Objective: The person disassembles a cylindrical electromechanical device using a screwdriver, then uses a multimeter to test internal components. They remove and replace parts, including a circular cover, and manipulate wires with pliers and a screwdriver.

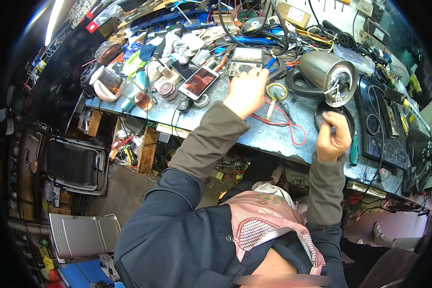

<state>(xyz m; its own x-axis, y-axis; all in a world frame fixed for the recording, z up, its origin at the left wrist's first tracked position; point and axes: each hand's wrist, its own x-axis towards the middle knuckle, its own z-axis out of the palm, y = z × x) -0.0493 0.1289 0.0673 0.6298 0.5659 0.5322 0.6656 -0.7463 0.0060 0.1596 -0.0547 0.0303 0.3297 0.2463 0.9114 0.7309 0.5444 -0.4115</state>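
My left hand (247, 93) reaches across the bench to a multimeter (247, 55) with a pale screen. Its fingers are bent together at the dial; overexposure hides their exact grip. My right hand (334, 137) is closed, thumb against fingers, over a round black part (349, 117); whatever it pinches is too small to make out. Just beyond lies a metal kettle (317, 67) on its side, its underside exposed with white wires. A black curved part (296, 86) sits beside it. Between my hands are a yellow ring (276, 86) and a looped red wire (297, 140).
Left of my left arm lie a phone (199, 82), a round tin (167, 90) and a glass jug (105, 82). A green-handled screwdriver (354, 151) and a dark flat panel (381, 129) lie right. Tools and cables crowd the back. A folded chair (77, 165) stands on the floor.
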